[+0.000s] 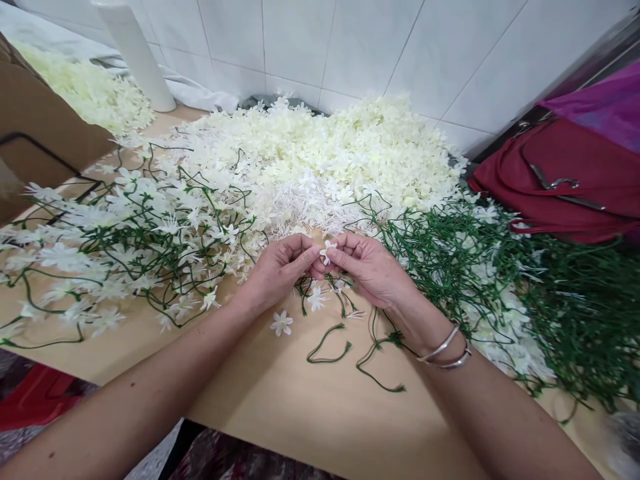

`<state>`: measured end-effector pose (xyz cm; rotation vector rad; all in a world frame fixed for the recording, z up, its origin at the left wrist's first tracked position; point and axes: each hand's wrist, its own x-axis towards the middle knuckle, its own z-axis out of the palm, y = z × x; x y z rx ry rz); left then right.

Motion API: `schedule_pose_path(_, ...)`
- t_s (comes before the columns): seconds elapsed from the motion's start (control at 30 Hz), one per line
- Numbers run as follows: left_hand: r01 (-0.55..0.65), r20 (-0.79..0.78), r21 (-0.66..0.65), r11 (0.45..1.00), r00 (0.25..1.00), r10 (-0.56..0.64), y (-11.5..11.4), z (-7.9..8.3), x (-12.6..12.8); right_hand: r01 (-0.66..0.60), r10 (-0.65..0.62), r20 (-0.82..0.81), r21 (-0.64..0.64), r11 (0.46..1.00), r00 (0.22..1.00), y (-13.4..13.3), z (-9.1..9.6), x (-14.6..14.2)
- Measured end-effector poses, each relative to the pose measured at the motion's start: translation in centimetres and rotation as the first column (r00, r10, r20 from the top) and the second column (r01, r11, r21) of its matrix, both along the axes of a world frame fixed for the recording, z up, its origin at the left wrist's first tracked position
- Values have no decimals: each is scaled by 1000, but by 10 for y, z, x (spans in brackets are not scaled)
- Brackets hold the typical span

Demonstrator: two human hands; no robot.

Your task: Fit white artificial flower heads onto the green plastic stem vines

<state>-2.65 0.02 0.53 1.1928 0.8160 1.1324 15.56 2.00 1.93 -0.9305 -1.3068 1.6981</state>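
Note:
My left hand and my right hand meet over the middle of the wooden table. Together they pinch one small white artificial flower between their fingertips. A green wire stem with a few flowers hangs down from under my hands onto the table. A loose white flower lies just below my left wrist. Two silver bangles sit on my right wrist.
A big heap of loose cream flowers fills the back of the table. Finished green stems with flowers lie on the left, bare green stems on the right. A red bag sits far right, a white cylinder at back left.

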Motion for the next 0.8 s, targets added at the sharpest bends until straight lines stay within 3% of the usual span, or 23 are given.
schedule_pose_path(0.4,-15,10,-26,1000,1000,16,-1,-1,0,5,-4,-30,64,998,1000,3,-5,-2)
schedule_pose_path(0.53,2,183,-122,993,983,21,1,9,-2,2,1,-67,35,999,998,4,-2,-1)
schedule_pose_path(0.6,-59,405,-170,984,906,124,5,18,-7,34,-33,-99,9,999,995,6,0,1)
schedule_pose_path(0.7,-167,648,-235,958,708,282,9,27,-15,100,-99,-124,8,995,987,9,1,4)
schedule_pose_path(0.8,-102,669,-312,945,682,295,9,26,-14,152,-146,-118,45,987,982,11,1,6)
